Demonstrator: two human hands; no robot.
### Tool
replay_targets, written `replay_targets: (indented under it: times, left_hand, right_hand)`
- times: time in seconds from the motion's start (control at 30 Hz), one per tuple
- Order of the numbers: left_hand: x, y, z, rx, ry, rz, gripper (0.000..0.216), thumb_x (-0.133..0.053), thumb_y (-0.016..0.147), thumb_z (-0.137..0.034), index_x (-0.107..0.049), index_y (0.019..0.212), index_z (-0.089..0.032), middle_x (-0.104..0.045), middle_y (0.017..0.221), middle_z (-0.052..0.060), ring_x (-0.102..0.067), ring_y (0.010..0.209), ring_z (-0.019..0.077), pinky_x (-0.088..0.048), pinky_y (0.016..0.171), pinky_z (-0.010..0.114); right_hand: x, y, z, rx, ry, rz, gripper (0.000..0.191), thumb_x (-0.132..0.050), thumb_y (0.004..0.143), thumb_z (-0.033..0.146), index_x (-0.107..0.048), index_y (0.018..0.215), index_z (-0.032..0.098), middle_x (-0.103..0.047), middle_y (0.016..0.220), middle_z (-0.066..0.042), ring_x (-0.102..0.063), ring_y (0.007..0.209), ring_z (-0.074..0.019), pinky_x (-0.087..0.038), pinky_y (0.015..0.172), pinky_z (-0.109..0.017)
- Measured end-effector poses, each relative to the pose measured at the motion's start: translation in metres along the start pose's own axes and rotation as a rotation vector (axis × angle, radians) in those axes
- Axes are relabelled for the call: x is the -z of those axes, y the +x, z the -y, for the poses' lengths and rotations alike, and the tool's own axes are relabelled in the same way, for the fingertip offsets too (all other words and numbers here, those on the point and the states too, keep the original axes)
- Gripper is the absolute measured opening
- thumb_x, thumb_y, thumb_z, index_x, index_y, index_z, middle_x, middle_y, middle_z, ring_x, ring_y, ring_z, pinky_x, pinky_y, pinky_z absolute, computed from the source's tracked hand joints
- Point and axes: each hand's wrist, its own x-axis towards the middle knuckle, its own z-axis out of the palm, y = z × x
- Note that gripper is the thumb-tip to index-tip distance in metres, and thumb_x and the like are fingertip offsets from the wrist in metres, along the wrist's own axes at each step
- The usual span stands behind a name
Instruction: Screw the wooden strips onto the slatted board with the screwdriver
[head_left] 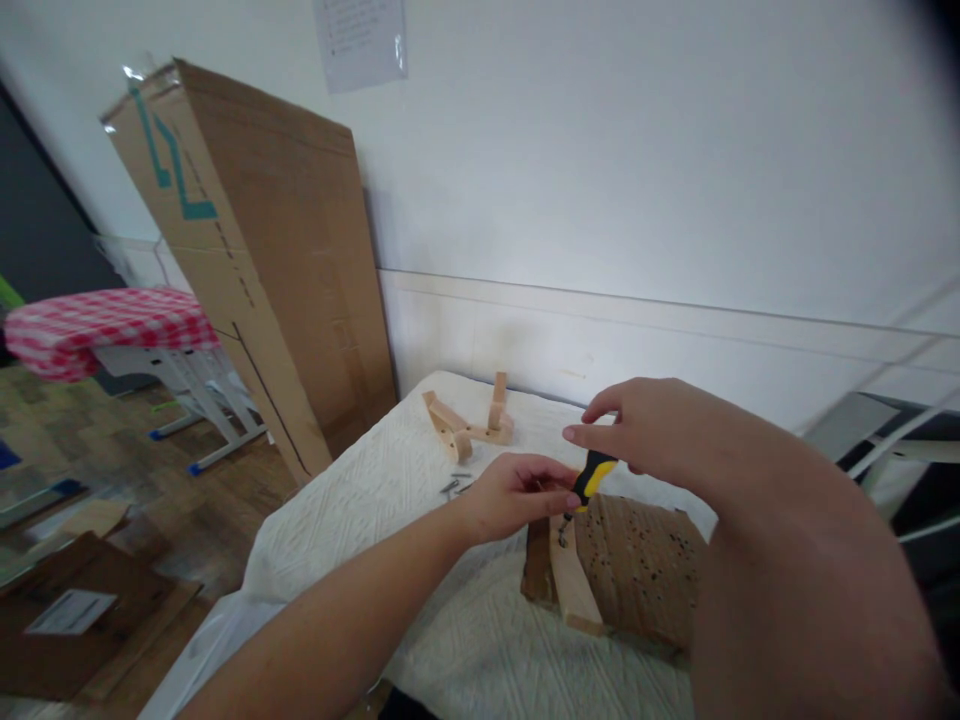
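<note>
A yellow-and-black screwdriver (pixel 592 478) stands tilted, its tip at a screw in a curved pale wooden piece (pixel 577 585). That piece lies on a thick brown wooden block (pixel 637 560) dotted with small holes. My left hand (pixel 521 492) pinches the lower part of the screwdriver with thumb and fingertips. Above the handle is my right hand (pixel 645 425), its thumb and forefinger stretched out and apart. The handle's upper end meets the underside of this hand; the other fingers are hidden. Several screws (pixel 451 487) lie left of my left hand.
A joined pale wooden assembly (pixel 469 430) rests at the back of the cloth-covered table (pixel 337 545), near the white wall. A tall cardboard box (pixel 292 240) leans beside it. Farther left are a table with a red checked cloth (pixel 112 325) and flattened cardboard (pixel 82 620) on the floor.
</note>
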Motion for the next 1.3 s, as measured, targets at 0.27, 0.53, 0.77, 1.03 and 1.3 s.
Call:
replay_targets:
  times: [0.27, 0.53, 0.77, 1.03, 1.3]
  left_hand:
    - [0.000, -0.003, -0.007, -0.014, -0.027, 0.032, 0.037, -0.078, 0.065, -0.041, -0.069, 0.087, -0.012, -0.063, 0.076, 0.003, -0.056, 0.075, 0.0125, -0.043, 0.073, 0.027]
    - [0.001, -0.003, -0.008, -0.009, 0.013, 0.019, 0.033, -0.072, 0.071, -0.042, -0.069, 0.083, -0.011, -0.065, 0.080, 0.005, -0.056, 0.076, 0.0134, -0.041, 0.073, 0.028]
    - [0.002, -0.001, -0.003, 0.001, 0.023, -0.019, 0.033, -0.078, 0.065, -0.037, -0.064, 0.081, -0.013, -0.058, 0.069, -0.001, -0.050, 0.064, 0.0092, -0.038, 0.063, 0.024]
    - [0.001, -0.003, -0.013, -0.034, -0.030, 0.090, 0.033, -0.069, 0.075, -0.044, -0.068, 0.085, -0.013, -0.064, 0.082, 0.004, -0.055, 0.076, 0.0125, -0.041, 0.071, 0.026]
    - [0.000, 0.000, -0.003, -0.018, 0.005, -0.019, 0.044, -0.083, 0.059, -0.039, -0.064, 0.089, -0.013, -0.060, 0.077, 0.000, -0.052, 0.070, 0.0104, -0.040, 0.069, 0.026]
  right_hand:
    - [0.003, -0.009, -0.004, 0.174, 0.085, 0.042, 0.024, -0.055, 0.078, 0.035, -0.073, 0.075, 0.019, -0.067, 0.065, -0.004, -0.056, 0.054, -0.0142, -0.035, 0.049, -0.025]
    - [-0.004, 0.004, 0.007, 0.053, -0.098, -0.088, 0.054, -0.042, 0.081, 0.061, -0.069, 0.067, 0.017, -0.066, 0.068, -0.011, -0.058, 0.058, -0.0197, -0.031, 0.049, -0.028]
    - [0.000, -0.005, -0.001, 0.219, 0.098, 0.055, 0.022, -0.053, 0.078, 0.031, -0.072, 0.077, 0.020, -0.068, 0.068, -0.005, -0.056, 0.055, -0.0140, -0.034, 0.049, -0.025]
    - [0.000, -0.009, -0.009, 0.427, 0.341, 0.145, 0.026, -0.051, 0.073, 0.022, -0.074, 0.084, 0.024, -0.072, 0.078, -0.001, -0.061, 0.068, -0.0166, -0.045, 0.060, -0.025]
    - [-0.004, -0.004, -0.012, 0.367, 0.279, 0.088, 0.023, -0.051, 0.076, 0.024, -0.073, 0.085, 0.025, -0.065, 0.066, 0.001, -0.052, 0.055, -0.0113, -0.036, 0.051, -0.022]
